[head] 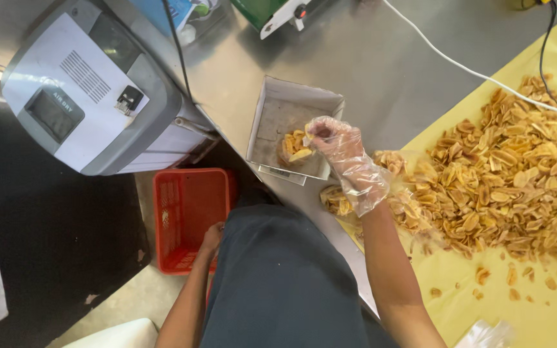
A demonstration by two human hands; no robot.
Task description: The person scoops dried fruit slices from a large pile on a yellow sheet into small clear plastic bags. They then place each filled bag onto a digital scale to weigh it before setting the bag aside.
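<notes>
My right hand (346,158), in a clear plastic glove, reaches over a white square tray (278,109) that stands on a small scale on the steel table. Its fingers pinch a few yellow chips above the small heap of chips (293,148) in the tray. A large pile of fried yellow chips (517,174) lies on a yellow sheet (536,309) to the right of my hand. My left hand (212,237) hangs below the table edge, its fingers touching the rim of a red plastic crate (185,212) on the floor.
A grey and white machine (85,90) stands left of the table. A white cable (459,64) and a black cable (545,58) cross the steel table (369,58) toward the chips. A green device (269,13) sits at the far edge.
</notes>
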